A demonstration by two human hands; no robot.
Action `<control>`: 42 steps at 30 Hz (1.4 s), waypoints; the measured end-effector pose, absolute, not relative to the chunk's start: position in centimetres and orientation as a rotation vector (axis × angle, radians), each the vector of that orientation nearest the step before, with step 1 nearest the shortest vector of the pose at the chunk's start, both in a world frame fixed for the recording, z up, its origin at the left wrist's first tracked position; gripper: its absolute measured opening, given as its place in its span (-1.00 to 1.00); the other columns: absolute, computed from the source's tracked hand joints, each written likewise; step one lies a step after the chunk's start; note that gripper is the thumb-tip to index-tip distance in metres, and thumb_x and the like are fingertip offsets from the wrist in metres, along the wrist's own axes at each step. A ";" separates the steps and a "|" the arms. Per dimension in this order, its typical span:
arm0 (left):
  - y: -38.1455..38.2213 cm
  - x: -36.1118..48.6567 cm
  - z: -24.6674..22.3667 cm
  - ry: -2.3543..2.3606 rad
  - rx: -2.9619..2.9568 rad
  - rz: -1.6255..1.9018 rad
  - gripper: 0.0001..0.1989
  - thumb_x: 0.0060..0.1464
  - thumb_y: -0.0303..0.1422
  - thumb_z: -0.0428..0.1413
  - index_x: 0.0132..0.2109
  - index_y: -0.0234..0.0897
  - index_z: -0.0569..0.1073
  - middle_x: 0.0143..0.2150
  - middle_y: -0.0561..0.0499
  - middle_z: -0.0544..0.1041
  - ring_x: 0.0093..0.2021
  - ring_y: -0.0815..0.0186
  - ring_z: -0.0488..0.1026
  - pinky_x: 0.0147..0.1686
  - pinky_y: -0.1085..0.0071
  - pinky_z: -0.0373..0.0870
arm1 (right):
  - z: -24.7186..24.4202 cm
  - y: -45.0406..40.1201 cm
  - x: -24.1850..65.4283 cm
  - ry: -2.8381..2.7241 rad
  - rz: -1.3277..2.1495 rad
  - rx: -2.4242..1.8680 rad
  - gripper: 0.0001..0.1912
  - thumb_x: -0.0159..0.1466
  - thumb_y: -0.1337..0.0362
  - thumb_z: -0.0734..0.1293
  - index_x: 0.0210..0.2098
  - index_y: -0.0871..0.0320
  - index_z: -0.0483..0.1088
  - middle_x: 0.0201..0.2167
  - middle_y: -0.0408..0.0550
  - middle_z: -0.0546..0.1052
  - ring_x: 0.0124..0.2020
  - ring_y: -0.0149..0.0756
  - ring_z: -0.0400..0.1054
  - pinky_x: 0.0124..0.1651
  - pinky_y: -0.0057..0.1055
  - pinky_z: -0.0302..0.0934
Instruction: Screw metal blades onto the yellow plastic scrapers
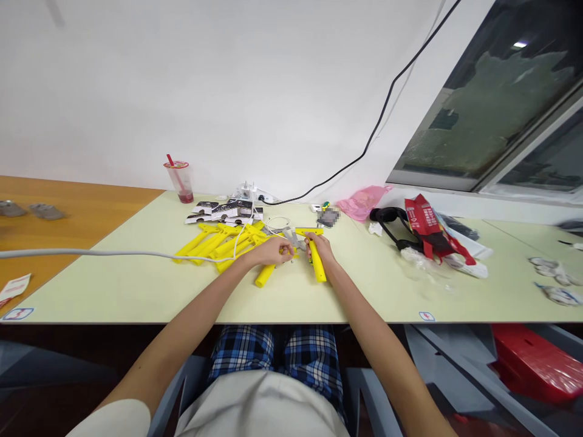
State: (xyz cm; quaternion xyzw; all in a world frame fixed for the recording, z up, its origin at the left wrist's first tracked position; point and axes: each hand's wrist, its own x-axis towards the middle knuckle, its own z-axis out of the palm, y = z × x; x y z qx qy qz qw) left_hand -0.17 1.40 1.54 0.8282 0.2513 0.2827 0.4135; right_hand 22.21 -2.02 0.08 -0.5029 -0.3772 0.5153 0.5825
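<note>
My right hand [323,247] is wrapped round a yellow T-shaped plastic scraper handle [317,262], with its wide head at the far end. Just left of it, my left hand [276,250] is closed with curled fingertips; whatever they pinch is too small to make out. Under that hand another yellow handle [265,277] lies partly hidden. Flat metal pieces [298,237] lie between my hands, and tiny bits are scattered near them. Several more yellow handles [207,243] are heaped to the left.
Behind the heap lie black-and-white boxes [223,210] and a power strip [248,192]. A cup with a straw [182,182] stands back left. A white cable [136,254] crosses my left forearm. To the right are a pink bag [363,203], black headphones [392,218] and a red packet [424,221].
</note>
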 end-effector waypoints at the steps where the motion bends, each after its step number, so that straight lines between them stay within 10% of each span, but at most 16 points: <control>1: 1.5 -0.4 1.6 0.626 2.106 0.642 -0.90 -0.07 -0.39 0.34 -0.32 -0.20 0.70 -0.43 0.02 0.54 -0.45 0.26 0.39 -0.39 0.37 0.24 | 0.1 -2.0 22.2 -0.885 1.207 -1.181 -0.65 0.18 0.05 0.56 -0.44 0.05 0.35 -0.68 -0.21 0.42 -0.72 -0.40 0.21 -0.69 -0.44 0.18; 7: 2.5 -1.3 1.6 0.645 2.167 0.558 -0.80 -0.23 -0.39 0.40 -0.33 -0.17 0.71 -0.40 0.02 0.57 -0.43 0.23 0.46 -0.39 0.38 0.28 | 0.3 -2.1 22.2 -0.875 1.224 -1.201 -0.66 0.19 0.09 0.56 -0.46 0.07 0.37 -0.70 -0.18 0.40 -0.71 -0.39 0.22 -0.69 -0.45 0.17; 19: 3.3 -1.6 1.3 0.699 2.333 0.366 -0.82 0.07 -0.26 0.29 -0.22 -0.26 0.68 -0.25 -0.05 0.65 -0.28 0.20 0.51 -0.25 0.35 0.37 | 0.3 -2.1 22.0 -0.869 1.221 -1.171 -0.63 0.19 0.11 0.59 -0.45 0.06 0.34 -0.67 -0.20 0.42 -0.71 -0.42 0.20 -0.68 -0.45 0.20; 31: 3.3 0.1 1.2 0.802 1.999 1.095 -0.66 0.23 -0.04 0.32 -0.21 -0.26 0.65 -0.20 -0.07 0.60 -0.16 0.18 0.47 -0.04 0.27 0.38 | 0.3 -2.5 21.0 -1.142 1.402 -1.147 -0.61 0.18 0.00 0.55 -0.50 0.08 0.36 -0.77 -0.19 0.35 -0.78 -0.41 0.16 -0.68 -0.45 0.12; 42: 2.8 0.3 1.6 0.862 1.706 1.029 -0.55 -0.15 -0.03 0.52 -0.27 -0.30 0.67 -0.42 0.12 0.34 -0.37 0.34 0.20 -0.30 0.35 0.13 | 0.5 -2.8 20.8 -1.197 1.437 -1.138 -0.58 0.13 -0.04 0.57 -0.52 0.10 0.40 -0.77 -0.19 0.36 -0.78 -0.42 0.19 -0.70 -0.47 0.10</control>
